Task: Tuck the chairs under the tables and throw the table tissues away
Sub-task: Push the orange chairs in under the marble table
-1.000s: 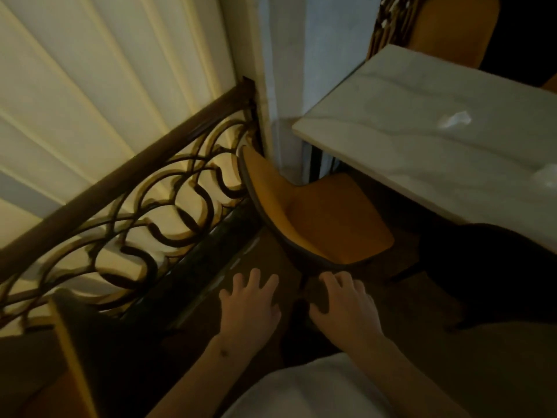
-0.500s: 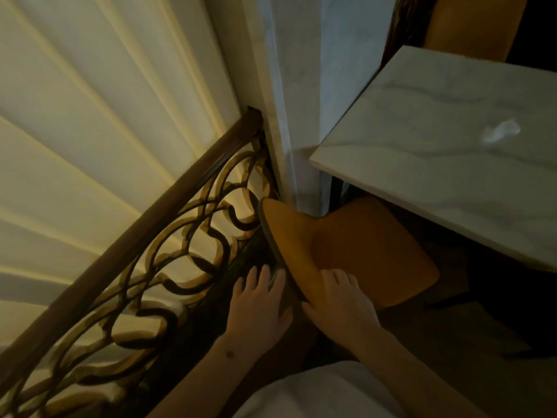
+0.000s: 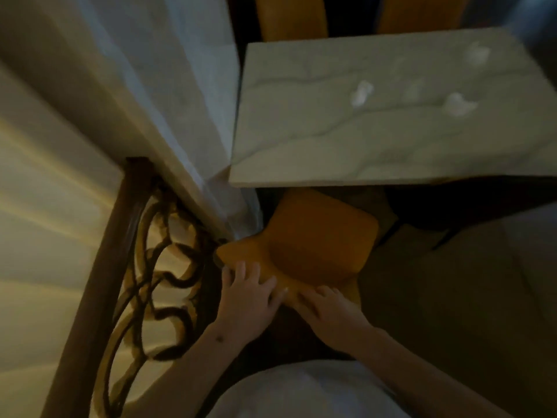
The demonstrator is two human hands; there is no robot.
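Both my hands rest on the backrest of the orange chair at the marble table.

My left hand (image 3: 247,292) lies with straight, spread fingers on the backrest's top edge; my right hand (image 3: 327,309) grips it, fingers curled over. The orange chair (image 3: 319,239) has its seat partly under the marble table (image 3: 316,140). Three crumpled tissues (image 3: 361,92) lie on the tabletop, beyond the chair. The wrought-iron railing (image 3: 144,267) runs at left.
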